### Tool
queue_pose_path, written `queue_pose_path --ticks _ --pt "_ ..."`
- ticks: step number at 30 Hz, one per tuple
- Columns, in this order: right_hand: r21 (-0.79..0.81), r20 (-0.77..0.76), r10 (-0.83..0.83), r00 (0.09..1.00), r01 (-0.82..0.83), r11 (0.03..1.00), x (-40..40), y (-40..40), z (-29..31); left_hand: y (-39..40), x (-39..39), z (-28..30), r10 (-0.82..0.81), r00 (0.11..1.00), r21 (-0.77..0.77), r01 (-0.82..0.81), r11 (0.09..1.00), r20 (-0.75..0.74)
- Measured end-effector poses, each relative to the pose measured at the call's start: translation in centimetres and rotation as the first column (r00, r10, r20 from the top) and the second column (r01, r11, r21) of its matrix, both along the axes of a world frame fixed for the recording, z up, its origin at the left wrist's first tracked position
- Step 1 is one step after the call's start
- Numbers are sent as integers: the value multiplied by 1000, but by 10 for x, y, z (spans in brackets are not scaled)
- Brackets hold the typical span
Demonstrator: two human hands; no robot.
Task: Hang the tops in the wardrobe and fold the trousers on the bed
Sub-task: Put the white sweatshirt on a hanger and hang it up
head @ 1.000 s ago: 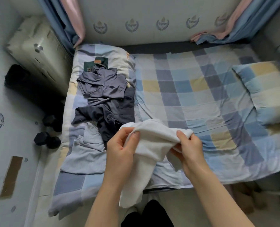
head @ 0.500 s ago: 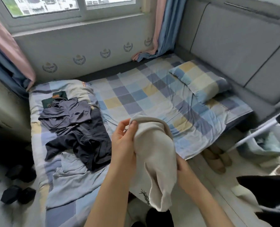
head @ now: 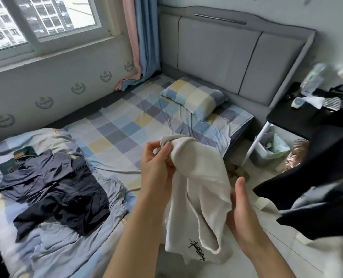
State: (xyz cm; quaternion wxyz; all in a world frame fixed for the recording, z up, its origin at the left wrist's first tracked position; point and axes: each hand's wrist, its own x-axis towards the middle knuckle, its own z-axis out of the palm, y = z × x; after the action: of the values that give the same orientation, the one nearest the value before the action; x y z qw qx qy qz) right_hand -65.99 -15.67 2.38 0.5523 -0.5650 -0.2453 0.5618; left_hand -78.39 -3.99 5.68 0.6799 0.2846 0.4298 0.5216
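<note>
A cream-white top (head: pixel 198 189) with a black print near its hem hangs in front of me, off the bed's near edge. My left hand (head: pixel 156 167) pinches its upper edge between thumb and fingers. My right hand (head: pixel 240 207) is under the cloth's right side, thumb up; its fingers are hidden behind the fabric. On the checked bed (head: pixel 116 129) to the left lie a pile of dark grey and navy garments (head: pixel 52 187) and light blue-grey trousers (head: pixel 66 247) spread flat below them.
A checked pillow (head: pixel 194 97) lies by the grey headboard (head: pixel 226 53). A black bedside table (head: pixel 299 115) with clutter stands at right, a lined bin (head: pixel 270 149) beneath it. Dark clothing (head: pixel 317 187) hangs blurred at the right edge. Window and curtains are at back.
My view has swung right, from the bed's foot toward the headboard and bedside table. The top has come off the bed with both hands; my right hand has dropped lower under the cloth.
</note>
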Motion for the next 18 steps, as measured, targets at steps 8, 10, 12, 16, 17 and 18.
queue_pose_path --ticks 8,10,12,16,17,18 --pt "114 421 -331 845 312 943 127 -62 12 -39 117 1 -83 986 56 92 994 -146" --pt "144 498 -324 805 291 946 163 -78 18 -43 136 -2 -61 967 85 85 993 -248" --pt "155 558 -295 776 252 955 196 -95 23 -48 159 -5 -50 948 87 80 993 -314" --pt "176 629 -291 721 233 957 238 -117 33 -56 195 -7 -76 932 106 121 987 -355" --pt "172 634 -302 712 251 953 247 -122 36 -59 204 -6 -93 932 111 140 984 -351" --pt "159 643 -295 707 253 954 255 -126 38 -61 212 -5 -110 930 110 158 981 -351"
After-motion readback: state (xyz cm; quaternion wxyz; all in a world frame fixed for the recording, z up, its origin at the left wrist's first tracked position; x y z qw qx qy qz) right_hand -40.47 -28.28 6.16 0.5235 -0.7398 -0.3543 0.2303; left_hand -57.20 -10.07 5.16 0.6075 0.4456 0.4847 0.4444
